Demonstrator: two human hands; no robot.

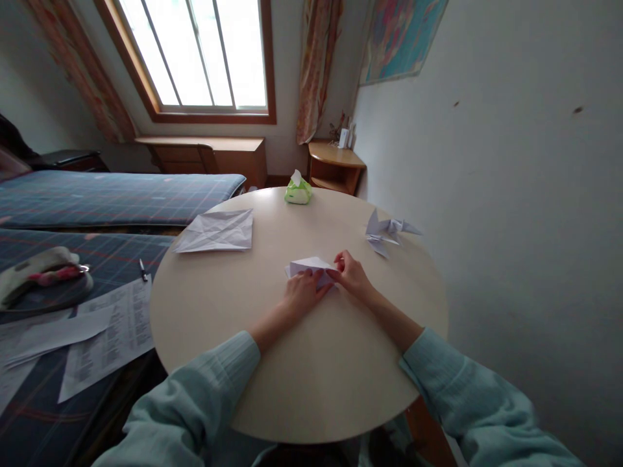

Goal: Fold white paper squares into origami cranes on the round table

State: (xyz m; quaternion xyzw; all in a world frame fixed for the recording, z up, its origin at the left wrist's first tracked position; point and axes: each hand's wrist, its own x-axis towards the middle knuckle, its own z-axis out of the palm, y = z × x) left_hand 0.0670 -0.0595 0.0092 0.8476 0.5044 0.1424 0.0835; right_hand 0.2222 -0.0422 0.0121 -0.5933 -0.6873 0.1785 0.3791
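Note:
A folded piece of white paper (311, 263) lies near the middle of the round table (311, 363). Across its near side rests my left hand (304, 290), its fingers lying on the paper and pressing it against the tabletop. At the paper's right corner my right hand (351, 274) is closed, thumb and forefinger pinching the edge. My fingers hide part of the folds. Farther right on the table stand folded paper figures (387, 230) with pointed wings. Toward the left rear lies a stack of creased white paper sheets (219, 230).
A green tissue pack (298, 192) stands at the table's far edge. On the left, a bed (111, 243) holds printed sheets (109, 331), a pen (143, 270) and a bag (41, 275). A wall (525, 207) runs close along the right.

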